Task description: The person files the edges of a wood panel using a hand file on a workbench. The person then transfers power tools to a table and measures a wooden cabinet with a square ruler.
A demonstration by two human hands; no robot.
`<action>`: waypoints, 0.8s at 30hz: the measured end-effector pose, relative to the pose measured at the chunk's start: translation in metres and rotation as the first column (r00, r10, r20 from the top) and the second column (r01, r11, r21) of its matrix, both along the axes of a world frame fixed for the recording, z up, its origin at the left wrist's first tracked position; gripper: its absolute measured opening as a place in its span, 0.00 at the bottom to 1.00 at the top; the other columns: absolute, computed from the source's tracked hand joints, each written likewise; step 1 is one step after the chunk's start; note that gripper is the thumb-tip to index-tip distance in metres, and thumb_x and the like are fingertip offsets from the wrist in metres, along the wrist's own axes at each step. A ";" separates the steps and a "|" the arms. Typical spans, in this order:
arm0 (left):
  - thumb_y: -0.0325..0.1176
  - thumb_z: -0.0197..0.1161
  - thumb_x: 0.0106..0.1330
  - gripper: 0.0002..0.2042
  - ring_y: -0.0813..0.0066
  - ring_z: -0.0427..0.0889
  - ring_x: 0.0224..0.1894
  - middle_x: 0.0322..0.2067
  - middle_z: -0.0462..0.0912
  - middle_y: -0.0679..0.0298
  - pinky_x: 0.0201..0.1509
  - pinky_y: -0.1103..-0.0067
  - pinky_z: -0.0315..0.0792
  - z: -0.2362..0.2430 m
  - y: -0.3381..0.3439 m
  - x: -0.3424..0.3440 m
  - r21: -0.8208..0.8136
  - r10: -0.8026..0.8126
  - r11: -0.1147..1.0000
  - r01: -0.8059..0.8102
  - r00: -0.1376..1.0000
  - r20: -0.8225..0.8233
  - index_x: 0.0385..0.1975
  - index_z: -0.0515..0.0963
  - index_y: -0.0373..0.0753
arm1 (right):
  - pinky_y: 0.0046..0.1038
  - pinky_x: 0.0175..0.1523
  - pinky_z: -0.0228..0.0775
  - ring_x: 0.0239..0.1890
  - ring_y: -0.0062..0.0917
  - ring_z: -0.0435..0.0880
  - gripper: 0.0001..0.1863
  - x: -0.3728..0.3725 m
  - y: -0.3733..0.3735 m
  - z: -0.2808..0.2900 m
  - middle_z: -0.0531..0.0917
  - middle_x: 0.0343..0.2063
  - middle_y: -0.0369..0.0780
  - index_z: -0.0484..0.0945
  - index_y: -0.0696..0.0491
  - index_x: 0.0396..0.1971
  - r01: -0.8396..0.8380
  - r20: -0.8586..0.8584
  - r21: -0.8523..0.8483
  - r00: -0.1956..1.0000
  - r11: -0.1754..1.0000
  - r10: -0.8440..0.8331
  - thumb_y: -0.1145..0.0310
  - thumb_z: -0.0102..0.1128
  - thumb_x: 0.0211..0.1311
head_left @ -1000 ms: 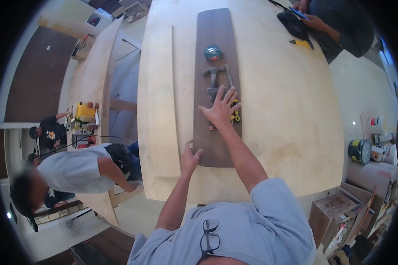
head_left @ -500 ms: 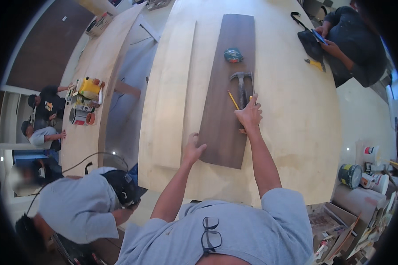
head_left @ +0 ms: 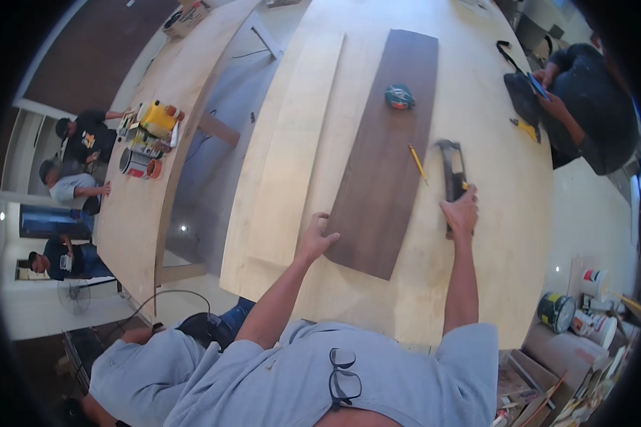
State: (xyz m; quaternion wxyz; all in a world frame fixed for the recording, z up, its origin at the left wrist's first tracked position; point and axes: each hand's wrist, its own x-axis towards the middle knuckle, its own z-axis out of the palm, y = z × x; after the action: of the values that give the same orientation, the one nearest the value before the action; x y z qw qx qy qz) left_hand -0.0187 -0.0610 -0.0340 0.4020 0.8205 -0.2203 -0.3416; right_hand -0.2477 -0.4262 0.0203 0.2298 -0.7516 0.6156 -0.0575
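Observation:
A dark brown board point(head_left: 377, 192) lies slanted on the pale wooden tabletop point(head_left: 506, 235). My left hand point(head_left: 316, 238) grips its lower left edge, thumb on top. To the right of the board, my right hand point(head_left: 461, 211) is closed on a bundle of tools, among them a hammer point(head_left: 450, 160) and something yellow-handled; the rest is hidden. A yellow pencil point(head_left: 417, 162) lies between board and tools, and a green tape measure point(head_left: 399, 97) rests on the board.
Pale strips point(head_left: 299, 142) lie left of the board. Co-workers stand around a left bench point(head_left: 185, 64) holding cans and jugs; another bends at lower left point(head_left: 149, 384). Someone with a phone point(head_left: 598, 114) is beside a black bag point(head_left: 520, 99), upper right. Buckets point(head_left: 557, 311) stand at right.
My right hand has moved the hammer bundle rightward off the board. The pencil now lies right of the board. My left hand stays at the board's edge.

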 end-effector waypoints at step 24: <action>0.30 0.78 0.63 0.36 0.75 0.85 0.31 0.30 0.85 0.63 0.35 0.77 0.78 0.008 -0.004 0.009 0.072 0.021 0.997 -0.008 0.984 -0.178 0.68 0.63 0.43 | 0.49 0.50 0.83 0.50 0.50 0.86 0.31 0.074 -0.048 -0.051 0.81 0.49 0.50 0.71 0.49 0.67 -0.364 -0.106 -0.159 0.930 0.918 0.351 0.76 0.60 0.61</action>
State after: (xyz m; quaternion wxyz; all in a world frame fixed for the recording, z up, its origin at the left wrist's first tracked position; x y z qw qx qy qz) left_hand -0.0102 -0.0649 -0.0265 0.3935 0.8017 -0.1650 -0.4185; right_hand -0.1741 -0.4743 -0.0311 0.1458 -0.8704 0.4685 -0.0404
